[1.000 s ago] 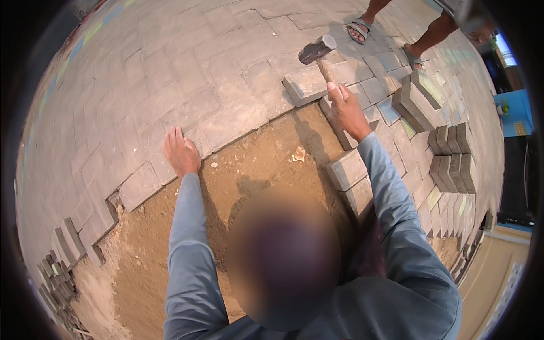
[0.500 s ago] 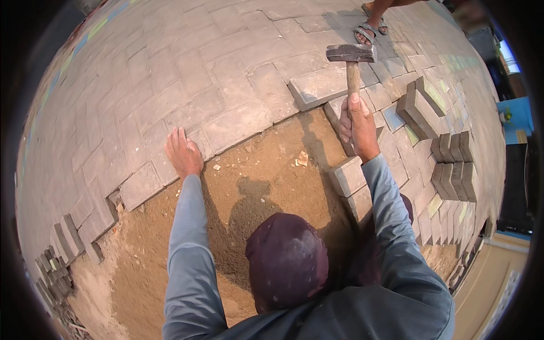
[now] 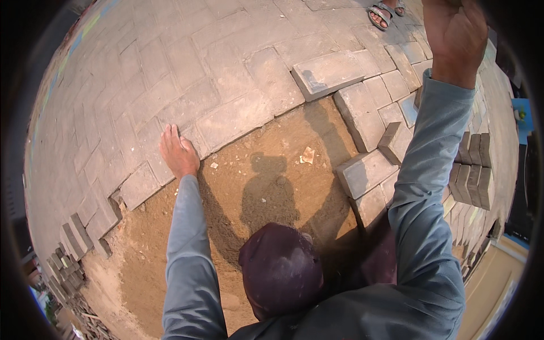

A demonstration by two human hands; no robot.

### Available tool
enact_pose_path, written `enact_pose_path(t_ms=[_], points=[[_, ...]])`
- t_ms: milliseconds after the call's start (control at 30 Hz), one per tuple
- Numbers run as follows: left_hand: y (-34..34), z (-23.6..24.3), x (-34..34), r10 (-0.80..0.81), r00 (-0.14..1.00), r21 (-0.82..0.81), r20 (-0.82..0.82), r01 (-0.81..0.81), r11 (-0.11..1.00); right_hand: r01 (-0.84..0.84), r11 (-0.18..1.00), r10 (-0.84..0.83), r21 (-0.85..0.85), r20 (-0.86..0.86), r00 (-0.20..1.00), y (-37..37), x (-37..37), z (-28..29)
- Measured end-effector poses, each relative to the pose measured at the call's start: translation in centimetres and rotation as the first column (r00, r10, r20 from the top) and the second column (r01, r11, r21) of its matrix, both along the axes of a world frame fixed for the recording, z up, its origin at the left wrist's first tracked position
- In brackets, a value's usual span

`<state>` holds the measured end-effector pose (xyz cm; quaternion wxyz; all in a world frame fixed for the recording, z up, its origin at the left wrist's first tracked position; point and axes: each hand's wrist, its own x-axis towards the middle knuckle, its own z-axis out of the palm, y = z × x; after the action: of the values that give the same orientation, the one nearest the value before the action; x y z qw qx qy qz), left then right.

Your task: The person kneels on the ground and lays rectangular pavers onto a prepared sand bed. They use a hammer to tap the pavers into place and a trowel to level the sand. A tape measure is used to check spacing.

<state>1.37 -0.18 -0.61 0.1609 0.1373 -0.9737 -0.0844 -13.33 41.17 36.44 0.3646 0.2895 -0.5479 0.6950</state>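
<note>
My left hand point(image 3: 179, 153) lies flat, fingers stretched, on the edge of the laid paving blocks point(image 3: 232, 122). Raised high at the top right is my right hand point(image 3: 456, 37), its fingers partly cut off by the picture's edge. It grips a hammer, which the earlier frame shows; its steel head is out of view now. Below the paving edge lies bare sand point(image 3: 255, 147). A thick grey block point(image 3: 328, 73) sits tilted at the sand's far corner. Loose blocks point(image 3: 365, 173) line its right side.
Stacked pavers point(image 3: 473, 175) stand at the right, and more pavers point(image 3: 65, 269) lie at the lower left. A person's sandalled foot point(image 3: 379, 16) is on the paving at the top. A rounded maroon cloth shape point(image 3: 283, 269) blocks part of the sand near me.
My right hand has swung up and to the right, taking the hammer out of view. My left hand stays on the paving edge. The sandalled feet appear slightly higher and further right.
</note>
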Motion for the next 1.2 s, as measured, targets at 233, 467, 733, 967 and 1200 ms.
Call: enact_pose_path(t_ms=[233, 467, 733, 967, 1200], points=[[0.5, 0.2, -0.7, -0.029, 0.999, -0.006, -0.033, 0.029, 1.0, 0.203, 0.939, -0.34, 0.278, 0.649, 0.68, 1.8, -1.0, -23.0], [0.2, 0.3, -0.3, -0.028, 0.999, 0.021, -0.019, 0.028, 0.999, -0.336, 0.939, 0.318, 0.076, 0.181, 0.931, 3.5, -3.6, -9.0], [1.2, 0.8, -0.7, 0.011, 1.0, 0.002, 0.011, -0.011, 1.0, 0.109, 0.851, -0.415, 0.514, 0.528, 0.741, 0.3, 0.4, -19.5], [0.4, 0.2, -0.5, -0.017, 1.0, 0.033, -0.007, 0.017, 0.999, -0.041, 0.947, -0.129, 0.318, 0.495, 0.859, 0.2, 1.1, -15.8], [0.8, 0.6, -0.6, 0.001, 1.0, 0.042, -0.008, 0.0, 0.999, -0.221, 0.969, 0.214, 0.112, 0.076, 0.974, 1.4, -2.2, -2.3]])
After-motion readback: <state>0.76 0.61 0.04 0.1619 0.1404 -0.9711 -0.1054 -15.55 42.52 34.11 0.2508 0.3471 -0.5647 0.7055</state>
